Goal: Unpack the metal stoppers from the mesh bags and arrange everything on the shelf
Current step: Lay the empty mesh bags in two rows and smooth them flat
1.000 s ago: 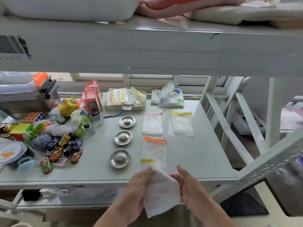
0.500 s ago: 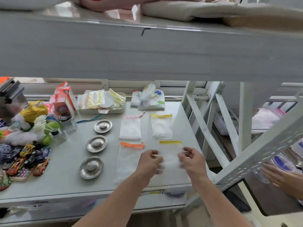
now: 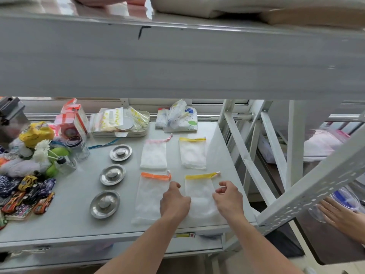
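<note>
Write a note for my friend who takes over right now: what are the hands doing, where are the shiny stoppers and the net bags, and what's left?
Left hand: curled, resting at the left edge of the near yellow-trimmed bag; grip unclear.
Right hand: loosely open at that bag's right edge, holding nothing.
Three metal stoppers sit unpacked in a column on the shelf.
Four mesh bags lie flat in a two-by-two grid: pink-trimmed bag and far yellow-trimmed bag behind, orange-trimmed bag and the near yellow one in front.
Done: unpacking, it seems.
Left: straighten that last bag, if needed.
</note>
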The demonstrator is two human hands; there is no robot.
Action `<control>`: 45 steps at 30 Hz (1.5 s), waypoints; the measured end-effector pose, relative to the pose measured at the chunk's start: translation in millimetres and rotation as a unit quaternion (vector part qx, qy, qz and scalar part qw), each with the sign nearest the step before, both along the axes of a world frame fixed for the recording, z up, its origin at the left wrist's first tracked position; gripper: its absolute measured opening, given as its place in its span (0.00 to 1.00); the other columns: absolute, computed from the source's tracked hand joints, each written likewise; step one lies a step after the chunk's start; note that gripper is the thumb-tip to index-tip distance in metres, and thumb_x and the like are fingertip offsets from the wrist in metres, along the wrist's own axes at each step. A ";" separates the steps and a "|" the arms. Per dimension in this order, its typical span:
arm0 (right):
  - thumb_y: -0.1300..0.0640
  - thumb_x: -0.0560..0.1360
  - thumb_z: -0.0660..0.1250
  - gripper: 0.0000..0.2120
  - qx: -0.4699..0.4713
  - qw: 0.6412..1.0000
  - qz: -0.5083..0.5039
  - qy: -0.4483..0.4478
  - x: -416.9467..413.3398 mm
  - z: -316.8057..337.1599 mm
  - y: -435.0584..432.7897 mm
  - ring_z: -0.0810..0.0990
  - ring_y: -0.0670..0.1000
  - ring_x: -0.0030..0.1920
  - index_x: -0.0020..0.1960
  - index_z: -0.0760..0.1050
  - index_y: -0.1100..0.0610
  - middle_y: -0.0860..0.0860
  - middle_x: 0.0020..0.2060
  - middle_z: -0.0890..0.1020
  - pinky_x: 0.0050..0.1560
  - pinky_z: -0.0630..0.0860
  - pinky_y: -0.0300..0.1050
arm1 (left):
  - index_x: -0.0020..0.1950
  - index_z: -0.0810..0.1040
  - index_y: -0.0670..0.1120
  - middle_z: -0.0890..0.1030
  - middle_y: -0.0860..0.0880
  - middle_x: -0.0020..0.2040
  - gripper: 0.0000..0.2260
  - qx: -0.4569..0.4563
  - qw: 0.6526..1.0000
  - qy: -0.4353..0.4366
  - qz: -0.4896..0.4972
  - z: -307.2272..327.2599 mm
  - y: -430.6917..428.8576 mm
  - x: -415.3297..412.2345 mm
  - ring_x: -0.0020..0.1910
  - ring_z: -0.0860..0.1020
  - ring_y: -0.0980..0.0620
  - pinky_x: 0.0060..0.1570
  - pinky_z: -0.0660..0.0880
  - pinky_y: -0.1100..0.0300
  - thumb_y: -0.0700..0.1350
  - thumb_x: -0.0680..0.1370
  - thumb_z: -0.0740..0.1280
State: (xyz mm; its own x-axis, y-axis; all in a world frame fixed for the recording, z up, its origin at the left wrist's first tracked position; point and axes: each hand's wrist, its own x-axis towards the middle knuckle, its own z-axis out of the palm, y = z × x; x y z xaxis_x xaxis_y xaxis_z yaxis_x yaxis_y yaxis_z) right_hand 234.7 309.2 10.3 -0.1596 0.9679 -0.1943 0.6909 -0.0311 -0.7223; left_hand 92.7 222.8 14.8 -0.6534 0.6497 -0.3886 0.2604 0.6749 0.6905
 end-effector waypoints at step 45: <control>0.49 0.83 0.52 0.24 0.084 0.898 0.336 -0.273 -81.9 -3.9 91.1 0.54 0.57 0.78 0.79 0.57 0.49 0.54 0.80 0.54 0.76 0.58 0.55 | 0.73 0.64 0.58 0.60 0.45 0.77 0.20 -0.098 0.920 0.270 -0.268 -22.6 37.6 -146.3 0.76 0.57 0.39 0.73 0.58 0.46 0.54 0.81 0.52</control>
State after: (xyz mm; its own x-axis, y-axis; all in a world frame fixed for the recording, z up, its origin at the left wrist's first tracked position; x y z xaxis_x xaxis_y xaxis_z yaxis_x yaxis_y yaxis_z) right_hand 152.8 400.3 6.4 -0.6433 0.7120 -0.2813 0.7655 0.6024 -0.2258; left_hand -53.6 260.4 -7.9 -0.3926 0.8863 -0.2457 0.8609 0.4481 0.2408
